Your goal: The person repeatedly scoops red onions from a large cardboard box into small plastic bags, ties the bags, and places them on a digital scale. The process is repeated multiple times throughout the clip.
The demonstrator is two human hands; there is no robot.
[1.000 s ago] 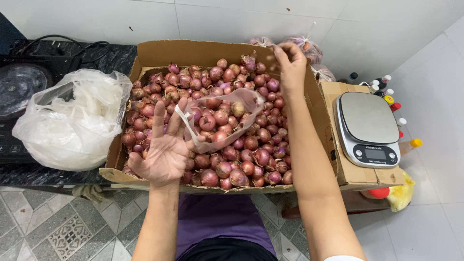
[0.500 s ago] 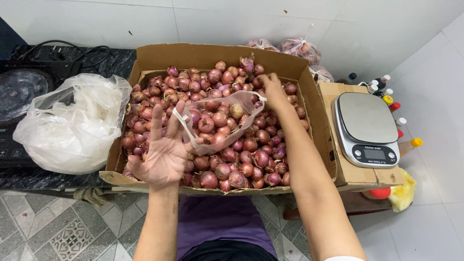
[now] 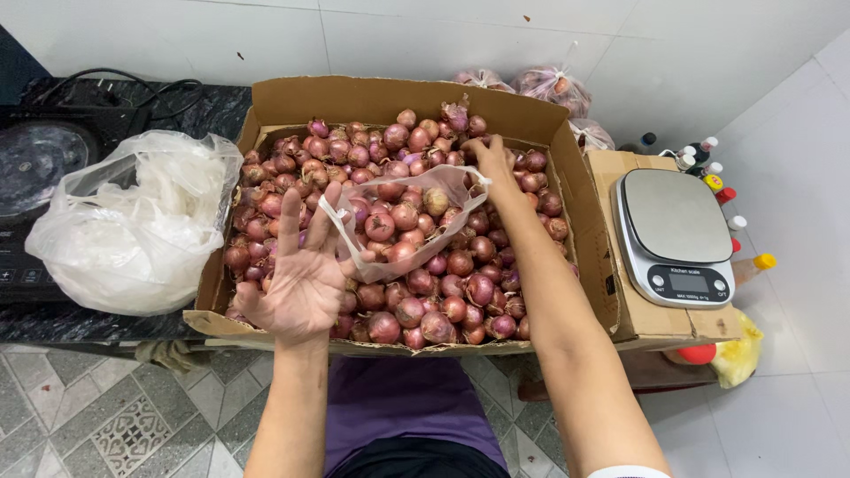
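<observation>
So here the bagging is partway there. A clear plastic bag [image 3: 403,217] sits on top of the onions [image 3: 460,283] in a big cardboard box [image 3: 390,97], and it already has a decent handful of the small red onions inside, though it looks nowhere near stuffed; I'd guess roughly half full, going by how much slack plastic there is around the mouth.

The left hand [image 3: 301,279] is palm up, fingers spread, with one handle loop of the bag hooked over the fingers, so it's holding the bag open rather than clenching anything. The right hand [image 3: 494,164] is at the far edge of the bag's mouth, fingers curled down among the onions beside the rim. I can't tell whether it's pinching the plastic or grabbing an onion, since the fingertips are hidden.

What's left, as far as I can judge: more onions into the bag, and the weighing hasn't happened. The kitchen scale [image 3: 677,235], on a smaller box to the right, has nothing on its plate. The big box is full nearly to the brim, so there's plenty of stock.

On the dark tabletop [image 3: 212,106] to the left there's a white bag [image 3: 133,226] stuffed with what look like more plastic bags, and a few filled bags [image 3: 553,87] of onions sit behind the box against the wall.
</observation>
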